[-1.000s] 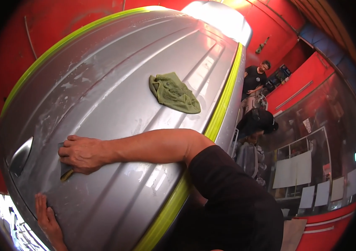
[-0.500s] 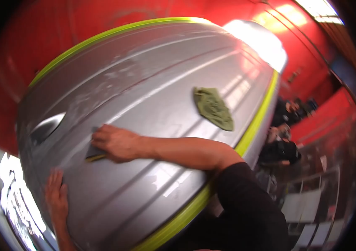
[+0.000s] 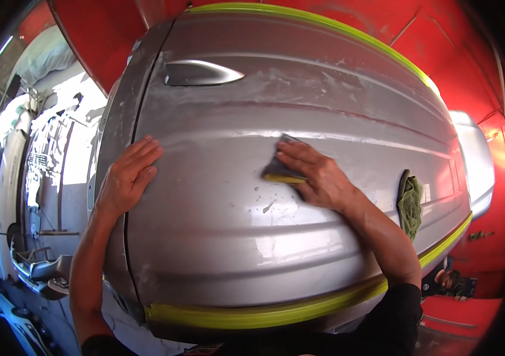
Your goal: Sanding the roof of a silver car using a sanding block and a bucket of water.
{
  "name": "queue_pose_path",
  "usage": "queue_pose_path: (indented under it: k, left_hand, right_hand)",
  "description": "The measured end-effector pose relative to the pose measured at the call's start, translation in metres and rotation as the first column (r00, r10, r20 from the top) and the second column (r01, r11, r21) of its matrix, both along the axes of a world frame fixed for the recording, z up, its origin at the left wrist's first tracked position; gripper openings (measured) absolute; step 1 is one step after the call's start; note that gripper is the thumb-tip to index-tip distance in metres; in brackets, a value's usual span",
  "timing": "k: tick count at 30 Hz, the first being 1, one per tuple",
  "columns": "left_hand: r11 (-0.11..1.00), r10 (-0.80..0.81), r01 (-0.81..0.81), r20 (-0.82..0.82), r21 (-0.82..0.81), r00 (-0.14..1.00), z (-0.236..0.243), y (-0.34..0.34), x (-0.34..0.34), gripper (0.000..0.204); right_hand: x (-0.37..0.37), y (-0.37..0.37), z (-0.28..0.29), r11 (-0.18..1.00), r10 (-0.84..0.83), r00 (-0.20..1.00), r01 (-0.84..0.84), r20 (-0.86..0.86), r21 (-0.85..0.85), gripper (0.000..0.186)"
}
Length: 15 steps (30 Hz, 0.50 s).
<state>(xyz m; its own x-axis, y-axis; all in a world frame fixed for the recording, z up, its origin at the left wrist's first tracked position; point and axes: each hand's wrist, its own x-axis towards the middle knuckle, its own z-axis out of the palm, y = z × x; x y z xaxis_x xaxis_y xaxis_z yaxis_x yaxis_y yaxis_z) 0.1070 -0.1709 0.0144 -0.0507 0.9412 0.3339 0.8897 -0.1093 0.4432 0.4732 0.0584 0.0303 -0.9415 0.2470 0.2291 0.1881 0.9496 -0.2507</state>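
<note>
A grey vehicle roof spreads beneath both hands, with whitish smears and dull patches on its ridged surface. My right hand presses a dark pad with a yellow edge onto the middle of the roof, its fingers curled over the top. Small dark wet-looking spots lie just below the pad. My left hand rests on the roof by the dark seam at the left end, holding nothing, fingers stretched out. A crumpled green cloth lies on the roof, to the right of my right forearm.
A silver fin-shaped antenna rises at the roof's far left. Yellow-green tape runs along the near and far roof edges. Red walls stand beyond. Vehicle parts lie on the floor at left. A person is at lower right.
The view has swung, so the roof now lies more level in it. My right hand and the pad have moved along the roof, away from the antenna. The cloth still lies on the roof.
</note>
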Motion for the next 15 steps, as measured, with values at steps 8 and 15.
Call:
queue_pose_path:
  k: [8,15]
  left_hand:
    - [0.995,0.004,-0.007,-0.027,-0.097,1.000,-0.003,-0.005,-0.012,0.036]
    - [0.988,0.054,-0.064,-0.075,-0.142,0.996,0.008,-0.027,-0.021,0.040]
  right_hand:
    - [-0.063,-0.004,-0.009,0.978,0.188,0.977,-0.196,-0.101,-0.073,0.048]
    - [0.102,0.049,0.014,0.981,-0.194,0.981,0.194,0.004,-0.016,0.047]
